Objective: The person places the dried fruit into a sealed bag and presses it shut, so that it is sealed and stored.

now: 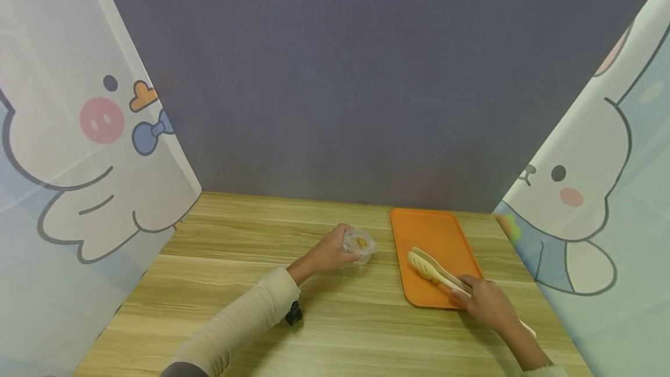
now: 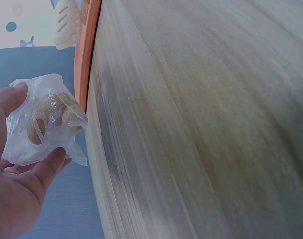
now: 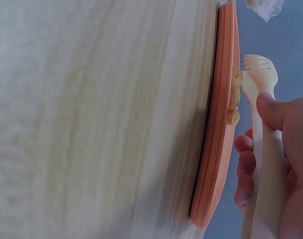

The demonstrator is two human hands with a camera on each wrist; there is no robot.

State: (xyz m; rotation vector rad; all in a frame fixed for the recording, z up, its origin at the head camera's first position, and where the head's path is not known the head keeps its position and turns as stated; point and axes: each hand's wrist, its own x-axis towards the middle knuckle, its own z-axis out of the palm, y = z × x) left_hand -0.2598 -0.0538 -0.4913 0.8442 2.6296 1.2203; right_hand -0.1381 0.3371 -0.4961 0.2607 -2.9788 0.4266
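My left hand (image 1: 330, 251) grips a clear plastic bag (image 1: 359, 244) between thumb and fingers, over the table just left of the tray. Inside the bag are golden-brown lumps (image 2: 51, 112), which look like pieces of food; their exact kind is unclear. My right hand (image 1: 490, 304) grips cream-coloured serving tongs (image 1: 445, 275) with slotted ends. The tong heads hang over the orange tray (image 1: 426, 226). On that tray lie golden-brown pieces (image 3: 234, 97), close beside the tong tips; in the head view the tongs partly hide them. Whether the tips touch them, I cannot tell.
The wood-grain table (image 1: 235, 226) ends at a dark grey partition (image 1: 335, 86) at the back. Cartoon-printed panels (image 1: 581, 249) stand along both sides. A small black object (image 1: 294, 313) shows beneath the left forearm.
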